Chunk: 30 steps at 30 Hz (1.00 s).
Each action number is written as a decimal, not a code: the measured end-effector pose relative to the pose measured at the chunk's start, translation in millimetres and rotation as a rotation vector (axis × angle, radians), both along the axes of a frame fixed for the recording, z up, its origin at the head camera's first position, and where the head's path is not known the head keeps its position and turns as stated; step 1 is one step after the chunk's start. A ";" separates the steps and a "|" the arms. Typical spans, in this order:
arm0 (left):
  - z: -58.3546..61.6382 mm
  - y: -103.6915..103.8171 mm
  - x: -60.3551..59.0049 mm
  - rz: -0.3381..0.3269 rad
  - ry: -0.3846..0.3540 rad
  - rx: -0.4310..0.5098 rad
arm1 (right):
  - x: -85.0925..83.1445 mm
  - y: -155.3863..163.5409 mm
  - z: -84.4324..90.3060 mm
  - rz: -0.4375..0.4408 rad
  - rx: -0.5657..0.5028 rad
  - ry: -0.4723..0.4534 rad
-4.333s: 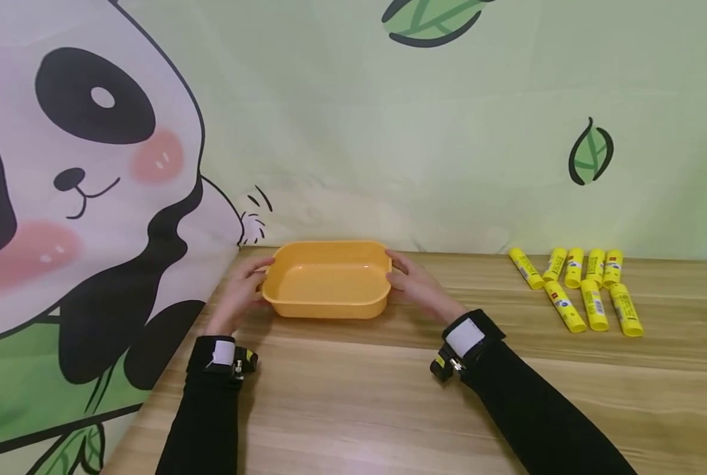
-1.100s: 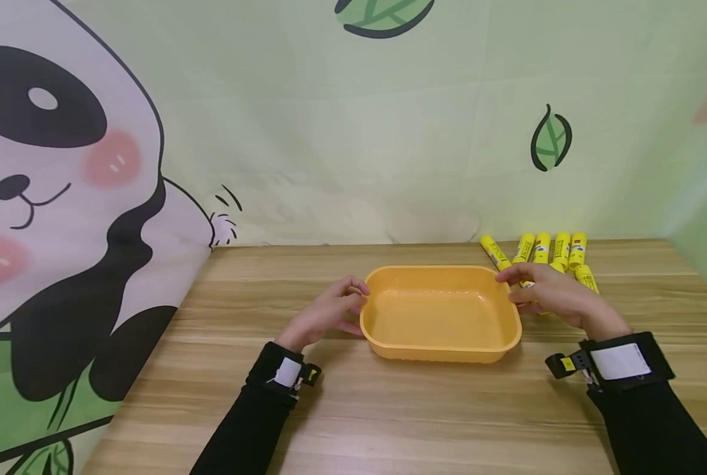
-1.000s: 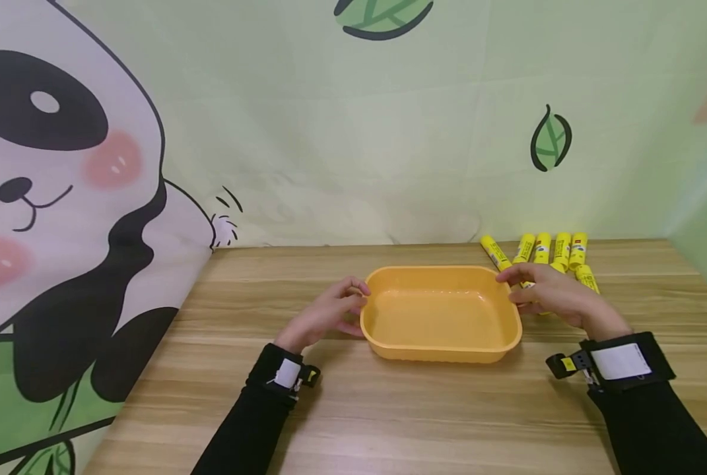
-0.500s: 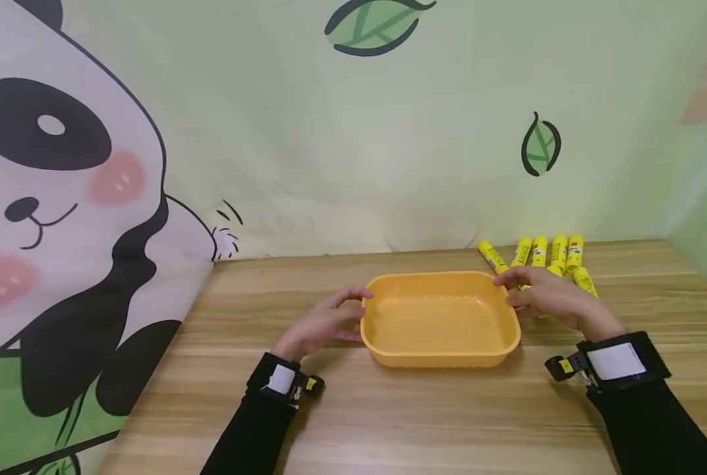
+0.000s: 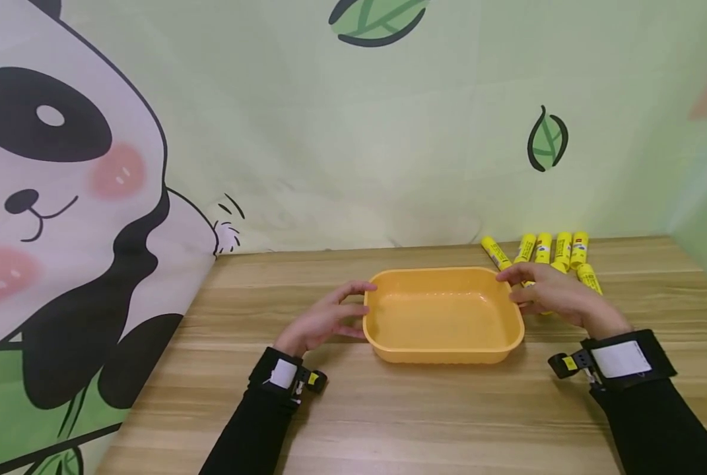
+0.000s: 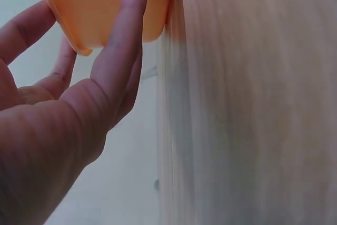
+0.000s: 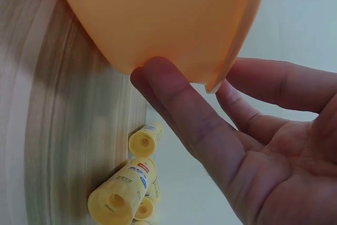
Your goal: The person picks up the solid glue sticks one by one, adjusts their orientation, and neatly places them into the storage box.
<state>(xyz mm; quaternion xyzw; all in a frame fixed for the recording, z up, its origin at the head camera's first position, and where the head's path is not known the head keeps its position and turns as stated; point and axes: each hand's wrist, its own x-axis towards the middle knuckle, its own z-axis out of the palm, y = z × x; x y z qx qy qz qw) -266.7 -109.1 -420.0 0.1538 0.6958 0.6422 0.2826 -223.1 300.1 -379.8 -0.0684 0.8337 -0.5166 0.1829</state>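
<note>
I read tray (image 5: 442, 316) between hands, long axis running hand to hand. Left hand (image 5: 323, 321) and right hand (image 5: 552, 297) each touch one end, fingers relaxed, not clamped. Glue sticks (image 5: 558, 249) just beyond right hand.

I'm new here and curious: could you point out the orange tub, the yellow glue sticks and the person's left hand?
orange tub (image 5: 442, 320): head view, bare inner floor.
yellow glue sticks (image 5: 563, 248): head view, body of one stick.
left hand (image 5: 323, 321): head view, back of hand.

Left hand (image 5: 329, 316) at frame centre and right hand (image 5: 552, 295) at centre right, fingers loosely extended, black-sleeved forearms angling inward
</note>
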 end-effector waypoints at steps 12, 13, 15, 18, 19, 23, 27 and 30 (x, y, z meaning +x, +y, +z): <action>-1.5 -0.7 -2.3 -0.019 0.003 0.023 | 0.1 1.8 0.1 0.002 -0.001 -0.010; -2.5 -1.0 -2.8 -0.019 0.002 0.029 | 0.1 1.9 0.0 0.002 -0.003 -0.010; -4.8 -1.8 -3.5 -0.018 -0.003 0.042 | -0.1 2.2 -0.7 0.001 -0.004 -0.010; -8.9 -3.9 -4.3 -0.015 -0.010 0.060 | -0.7 2.4 -2.4 0.003 -0.009 -0.012; -10.3 -4.5 -4.6 -0.013 -0.017 0.068 | -1.0 2.4 -3.0 0.004 -0.010 -0.013; -14.2 -5.7 -5.6 -0.004 -0.037 0.085 | -1.7 2.4 -4.7 0.005 -0.008 -0.011; -16.4 -5.8 -6.3 0.000 -0.052 0.103 | -1.8 2.7 -4.3 0.008 -0.002 -0.007; -19.1 -5.2 -6.4 -0.001 -0.062 0.129 | -1.3 2.8 -3.6 0.007 -0.004 -0.007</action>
